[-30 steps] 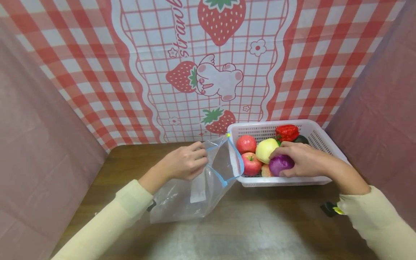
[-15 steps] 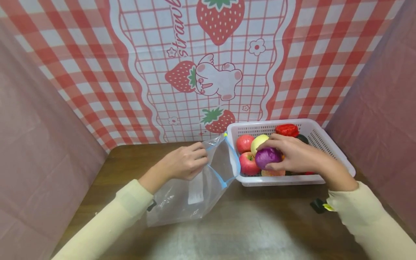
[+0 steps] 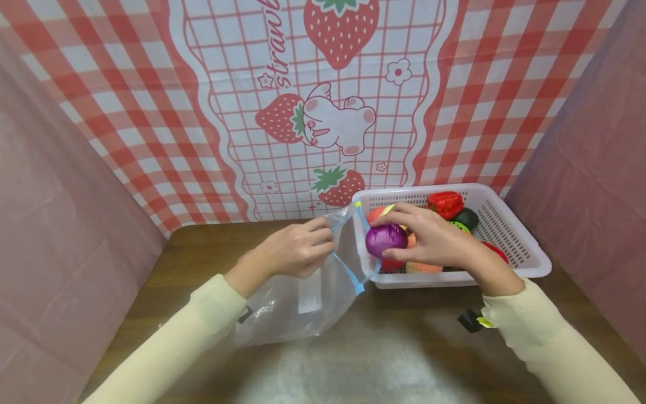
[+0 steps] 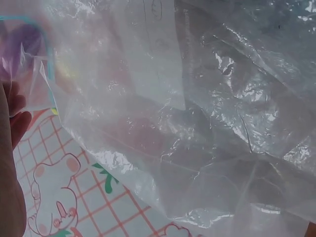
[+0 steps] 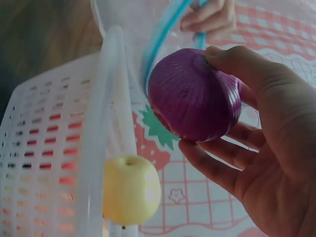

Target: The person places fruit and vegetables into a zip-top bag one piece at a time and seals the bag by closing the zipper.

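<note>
A purple onion (image 3: 386, 241) is held between the thumb and fingers of my right hand (image 3: 434, 235), at the mouth of a clear plastic bag (image 3: 308, 303). In the right wrist view the onion (image 5: 195, 96) shows its papery striped skin, with the bag's blue edge (image 5: 163, 39) right behind it. My left hand (image 3: 295, 247) pinches the bag's upper side, its blue-trimmed mouth spread toward the basket. A white paper slip (image 3: 309, 294) shows through the plastic. Filling most of the left wrist view is the crinkled bag (image 4: 222, 128).
A white perforated basket (image 3: 525, 255) stands at the back right. Inside lie a yellow-green apple (image 5: 132, 190), a red bell pepper (image 3: 446, 205), a dark green item (image 3: 466, 217) and other produce. A checked strawberry cloth (image 3: 338, 123) hangs behind the wooden table (image 3: 393, 348).
My right hand has carried the onion left, from over the basket's middle to the bag's mouth. My left hand keeps its hold on the bag and has shifted slightly right.
</note>
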A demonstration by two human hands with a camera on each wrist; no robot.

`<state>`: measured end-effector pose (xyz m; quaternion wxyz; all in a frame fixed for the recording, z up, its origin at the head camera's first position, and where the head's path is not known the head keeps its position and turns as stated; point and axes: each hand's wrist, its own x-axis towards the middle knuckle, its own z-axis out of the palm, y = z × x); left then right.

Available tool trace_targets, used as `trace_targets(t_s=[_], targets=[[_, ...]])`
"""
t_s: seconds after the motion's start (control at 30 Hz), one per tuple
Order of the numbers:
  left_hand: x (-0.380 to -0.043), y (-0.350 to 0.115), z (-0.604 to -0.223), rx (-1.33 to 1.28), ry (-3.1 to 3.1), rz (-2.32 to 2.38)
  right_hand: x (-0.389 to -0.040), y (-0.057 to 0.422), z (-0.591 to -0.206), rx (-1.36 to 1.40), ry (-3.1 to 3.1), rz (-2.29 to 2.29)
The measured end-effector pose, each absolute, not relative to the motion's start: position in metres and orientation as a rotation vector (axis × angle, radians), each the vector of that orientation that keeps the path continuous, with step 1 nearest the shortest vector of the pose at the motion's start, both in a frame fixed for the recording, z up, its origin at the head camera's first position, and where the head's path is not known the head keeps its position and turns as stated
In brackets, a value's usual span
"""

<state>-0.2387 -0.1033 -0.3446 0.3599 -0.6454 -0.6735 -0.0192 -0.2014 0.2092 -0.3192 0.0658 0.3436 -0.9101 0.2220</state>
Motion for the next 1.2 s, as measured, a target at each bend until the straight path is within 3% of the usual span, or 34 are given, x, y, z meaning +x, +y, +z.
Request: trace_targets(t_s=[0.7, 1.2], targets=[[-0.240, -0.096, -0.340, -1.640, -1.724, -0.091, -0.206, 0.201, -0.329, 1.097, -2.680, 0.740], [-0.239, -0.099, -0.335, -1.629, -1.746, -0.122, -0.235, 0.221, -0.317, 0.846, -2.894, 0.653]])
